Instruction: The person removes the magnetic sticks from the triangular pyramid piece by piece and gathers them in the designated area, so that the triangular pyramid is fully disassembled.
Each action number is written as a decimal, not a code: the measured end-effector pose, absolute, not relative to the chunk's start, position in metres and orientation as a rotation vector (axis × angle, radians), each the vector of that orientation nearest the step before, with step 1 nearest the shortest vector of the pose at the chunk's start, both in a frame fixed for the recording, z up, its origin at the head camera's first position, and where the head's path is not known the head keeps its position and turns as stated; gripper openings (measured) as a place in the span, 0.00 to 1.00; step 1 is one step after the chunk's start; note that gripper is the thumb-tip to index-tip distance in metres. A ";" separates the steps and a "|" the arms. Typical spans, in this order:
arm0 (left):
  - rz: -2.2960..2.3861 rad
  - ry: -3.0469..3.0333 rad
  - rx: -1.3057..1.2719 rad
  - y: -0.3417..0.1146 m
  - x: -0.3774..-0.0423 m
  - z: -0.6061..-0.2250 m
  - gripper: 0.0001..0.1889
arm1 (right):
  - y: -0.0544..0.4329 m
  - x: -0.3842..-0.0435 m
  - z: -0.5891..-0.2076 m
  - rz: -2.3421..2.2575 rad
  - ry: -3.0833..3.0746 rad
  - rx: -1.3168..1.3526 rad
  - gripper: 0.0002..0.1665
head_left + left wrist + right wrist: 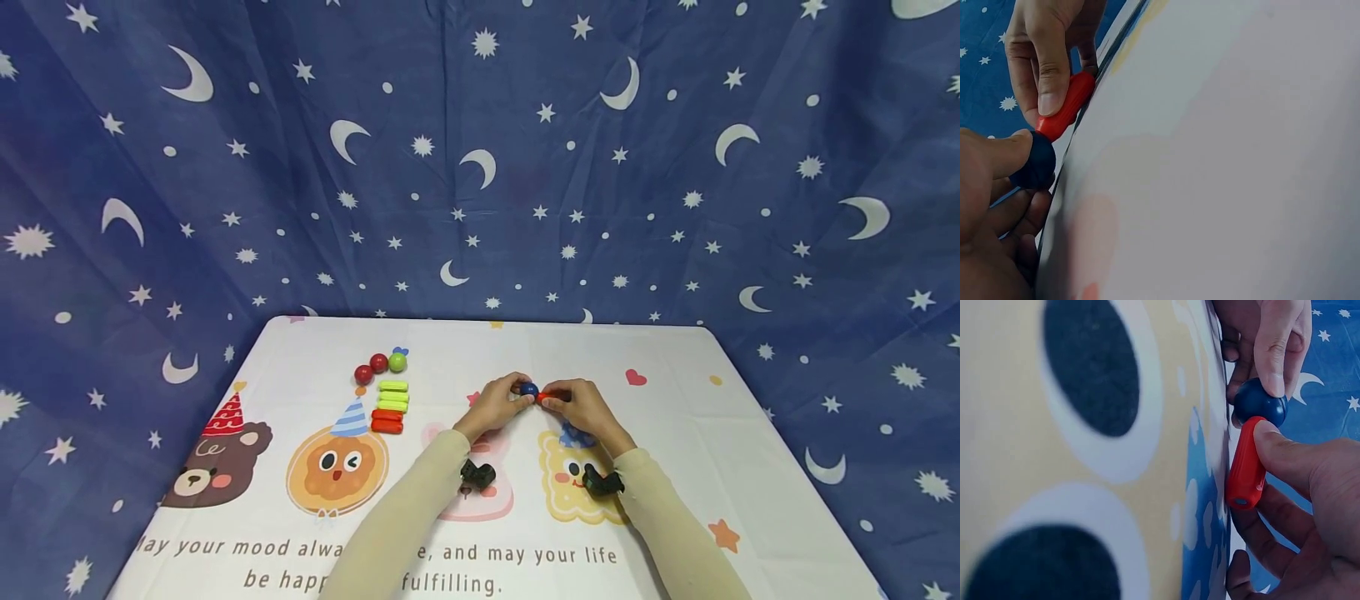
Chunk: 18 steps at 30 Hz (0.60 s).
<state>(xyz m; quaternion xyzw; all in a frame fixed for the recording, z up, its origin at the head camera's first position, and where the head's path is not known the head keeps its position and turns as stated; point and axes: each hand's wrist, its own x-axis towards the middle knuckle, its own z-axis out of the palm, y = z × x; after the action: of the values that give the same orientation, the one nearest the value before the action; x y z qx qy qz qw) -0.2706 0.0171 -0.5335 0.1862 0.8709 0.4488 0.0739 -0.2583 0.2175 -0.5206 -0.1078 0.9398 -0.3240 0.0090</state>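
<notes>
Over the middle of the table, my left hand pinches a dark blue ball between thumb and fingers. My right hand grips a short red ribbed rod, thumb along its side. One end of the rod meets the ball, as the left wrist view also shows with the blue ball against the red rod. In the right wrist view the rod's other end faces the camera and has a small grey dot in its centre.
Left of the hands lie two red balls and a green ball in a row. Below them are yellow-green rods and red rods. A white printed cloth covers the table; a blue star-and-moon curtain hangs behind.
</notes>
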 end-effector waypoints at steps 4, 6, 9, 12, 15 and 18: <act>1.424 2.551 0.529 0.016 -0.271 -0.534 0.19 | 0.217 -0.260 -0.520 -1.024 2.930 -0.355 0.13; 1.489 2.512 0.503 0.015 -0.272 -0.532 0.19 | 0.218 -0.261 -0.520 -1.022 2.937 -0.354 0.12; 1.560 2.480 0.470 0.010 -0.272 -0.530 0.20 | 0.219 -0.262 -0.521 -1.017 2.941 -0.314 0.12; 1.555 2.497 0.465 0.001 -0.269 -0.527 0.20 | 0.220 -0.262 -0.521 -1.010 2.924 -0.268 0.13; 1.548 2.496 0.490 -0.009 -0.266 -0.524 0.20 | 0.219 -0.262 -0.521 -1.003 2.908 -0.253 0.14; 1.560 2.502 0.519 -0.019 -0.262 -0.520 0.21 | 0.216 -0.262 -0.521 -1.006 2.904 -0.249 0.13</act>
<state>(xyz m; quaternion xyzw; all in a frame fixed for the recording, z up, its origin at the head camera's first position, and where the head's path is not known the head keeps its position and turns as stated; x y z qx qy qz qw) -0.2621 -0.0192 -0.5200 0.1728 0.8335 0.5196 0.0740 -0.2617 0.2164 -0.5211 -0.0808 0.9415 -0.3260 0.0292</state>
